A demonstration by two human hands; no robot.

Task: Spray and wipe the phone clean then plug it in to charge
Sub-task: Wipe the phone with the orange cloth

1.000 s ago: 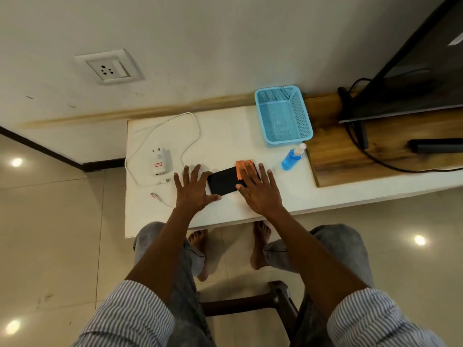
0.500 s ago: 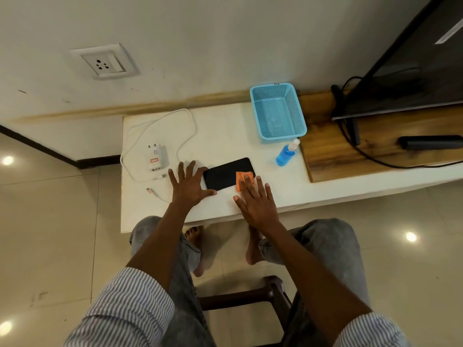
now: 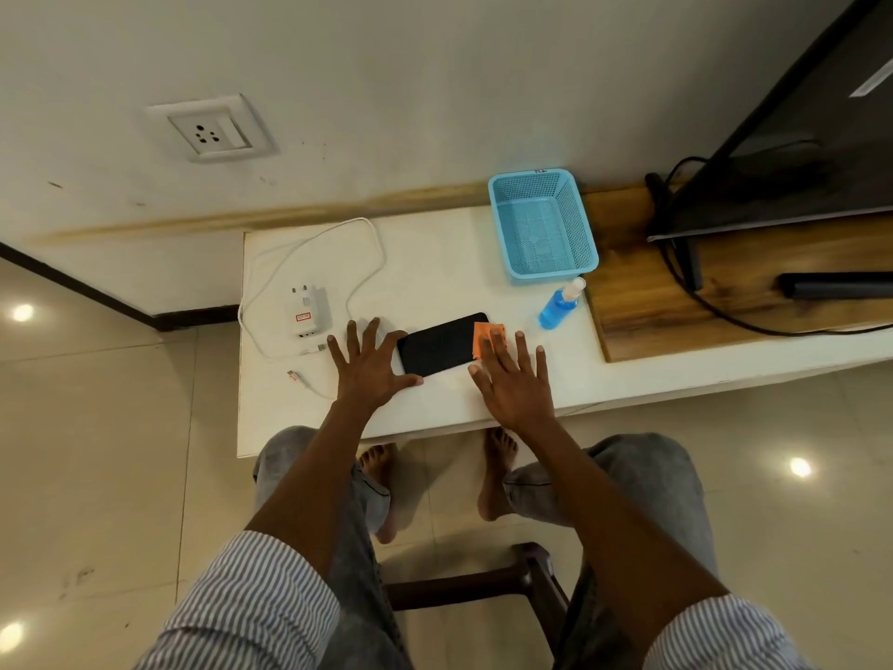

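Left hand (image 3: 371,367) lies flat, steadying the phone (image 3: 442,344); right hand (image 3: 513,379) presses the orange cloth (image 3: 484,337) flat on it. Wiping looks underway. Charger (image 3: 309,311) sits unplugged.

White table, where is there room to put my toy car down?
The white table is bare between the looped white charger cable and the blue mesh basket. It is crowded near the front: black phone, orange cloth, both hands, blue spray bottle.

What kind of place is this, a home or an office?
Most likely a living room at home. A television stands on a low wooden stand, the floor is glossy tile, a wall socket sits low on the wall, and the person is barefoot.
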